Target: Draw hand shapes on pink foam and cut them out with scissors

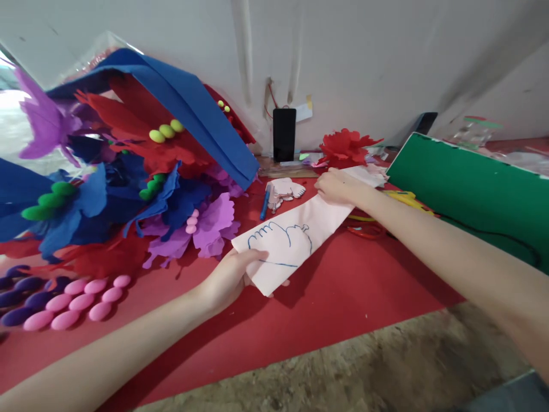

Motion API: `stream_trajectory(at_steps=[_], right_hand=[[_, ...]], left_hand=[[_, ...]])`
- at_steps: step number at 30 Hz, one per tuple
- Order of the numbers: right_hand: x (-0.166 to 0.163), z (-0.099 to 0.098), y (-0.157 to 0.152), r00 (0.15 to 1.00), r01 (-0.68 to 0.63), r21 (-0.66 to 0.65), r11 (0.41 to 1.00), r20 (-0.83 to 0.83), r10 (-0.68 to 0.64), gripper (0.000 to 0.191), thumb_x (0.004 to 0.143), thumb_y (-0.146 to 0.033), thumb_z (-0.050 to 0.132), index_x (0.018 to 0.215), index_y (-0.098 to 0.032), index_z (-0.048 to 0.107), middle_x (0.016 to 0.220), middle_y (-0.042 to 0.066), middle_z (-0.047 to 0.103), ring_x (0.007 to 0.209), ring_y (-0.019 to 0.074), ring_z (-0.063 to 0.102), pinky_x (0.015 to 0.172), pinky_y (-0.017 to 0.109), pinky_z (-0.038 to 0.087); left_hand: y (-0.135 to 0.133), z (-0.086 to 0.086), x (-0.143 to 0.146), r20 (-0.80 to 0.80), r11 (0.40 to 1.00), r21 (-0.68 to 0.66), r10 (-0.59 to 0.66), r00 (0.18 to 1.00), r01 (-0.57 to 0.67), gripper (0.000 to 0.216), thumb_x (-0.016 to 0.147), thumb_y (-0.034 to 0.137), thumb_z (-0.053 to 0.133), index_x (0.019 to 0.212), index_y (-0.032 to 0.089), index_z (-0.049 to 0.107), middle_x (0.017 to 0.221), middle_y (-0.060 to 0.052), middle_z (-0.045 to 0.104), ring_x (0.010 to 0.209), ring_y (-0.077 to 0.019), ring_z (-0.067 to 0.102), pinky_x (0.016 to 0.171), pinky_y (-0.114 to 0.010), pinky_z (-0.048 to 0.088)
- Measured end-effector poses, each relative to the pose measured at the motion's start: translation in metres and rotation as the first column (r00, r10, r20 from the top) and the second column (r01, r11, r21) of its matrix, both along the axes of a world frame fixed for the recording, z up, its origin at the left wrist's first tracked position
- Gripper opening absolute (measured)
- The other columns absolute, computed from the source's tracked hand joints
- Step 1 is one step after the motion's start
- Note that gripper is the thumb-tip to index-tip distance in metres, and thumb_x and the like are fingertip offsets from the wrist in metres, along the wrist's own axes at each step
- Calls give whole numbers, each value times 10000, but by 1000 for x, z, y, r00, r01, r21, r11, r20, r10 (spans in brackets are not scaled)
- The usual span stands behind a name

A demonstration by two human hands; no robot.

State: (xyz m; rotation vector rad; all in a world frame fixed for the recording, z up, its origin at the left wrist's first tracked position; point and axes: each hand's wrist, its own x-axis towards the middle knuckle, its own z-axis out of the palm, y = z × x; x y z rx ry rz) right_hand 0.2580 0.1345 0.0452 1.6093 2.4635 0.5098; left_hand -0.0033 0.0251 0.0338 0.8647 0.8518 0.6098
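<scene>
A long strip of pale pink paper (295, 232) slants across the middle of the view, with a scalloped outline drawn on it in blue. My left hand (234, 269) grips its near left end, thumb on top and fingers underneath. Farther up the strip, my right hand (337, 187) is closed on the paper, its fingertips partly hidden. Just behind the strip lie a blue pen (265, 201) and a small cut-out paper piece (285, 191) with dark outlines. Under my right forearm show red-handled scissors (364, 230), partly covered.
Blue, red and purple butterfly shapes (141, 194) crowd the left. Pink and dark purple oval pieces (79, 300) lie in front of them. A phone (284, 135) stands against the wall near a red paper flower (348, 147). On the right leans a green board (476, 200).
</scene>
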Motion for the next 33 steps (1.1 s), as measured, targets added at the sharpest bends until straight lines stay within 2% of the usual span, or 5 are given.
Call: stream_trajectory(at_steps=[7, 12, 15, 25, 33], right_hand=[[-11, 1, -8, 978, 44, 198, 979, -208, -2, 290, 797, -127, 345, 952, -105, 588, 1019, 136, 600, 984, 250, 506, 837, 346, 316], [-11, 17, -69, 905, 310, 309, 899, -387, -179, 280, 764, -109, 285, 709, -129, 559, 739, 119, 601, 734, 241, 551, 653, 333, 349], [3, 8, -98, 831, 399, 139, 906, -473, -293, 193, 722, -130, 362, 652, -154, 540, 695, 96, 596, 700, 254, 562, 609, 333, 372], [47, -25, -94, 822, 158, -246, 956, -503, -265, 529, 652, -29, 425, 1163, -155, 487, 1176, 99, 545, 1128, 223, 495, 960, 334, 386], [37, -12, -110, 818, 274, -378, 884, -392, -421, 296, 695, -147, 488, 985, -126, 544, 875, 127, 621, 676, 215, 590, 542, 267, 397]], left_hand=[[0, -2, -2, -4, 997, 29, 65, 998, -65, 473, 779, 106, 443, 1248, 41, 427, 737, -118, 713, 566, -216, 660, 412, -238, 485], [3, 0, -5, 8, 996, 37, 85, 996, -86, 493, 775, 99, 439, 1261, 32, 389, 802, -127, 711, 560, -202, 661, 408, -225, 487], [3, 0, -4, -7, 995, 37, 94, 996, -93, 482, 771, 82, 431, 1248, 29, 393, 797, -125, 712, 555, -202, 660, 392, -224, 483], [2, -4, -2, -129, 999, 39, 27, 991, -22, 397, 753, 100, 480, 1147, 53, 488, 695, -108, 706, 623, -234, 672, 423, -246, 506], [6, -6, -6, -243, 1000, 12, -19, 970, 23, 365, 718, 65, 509, 1082, 78, 487, 776, -116, 694, 579, -215, 665, 431, -254, 512]])
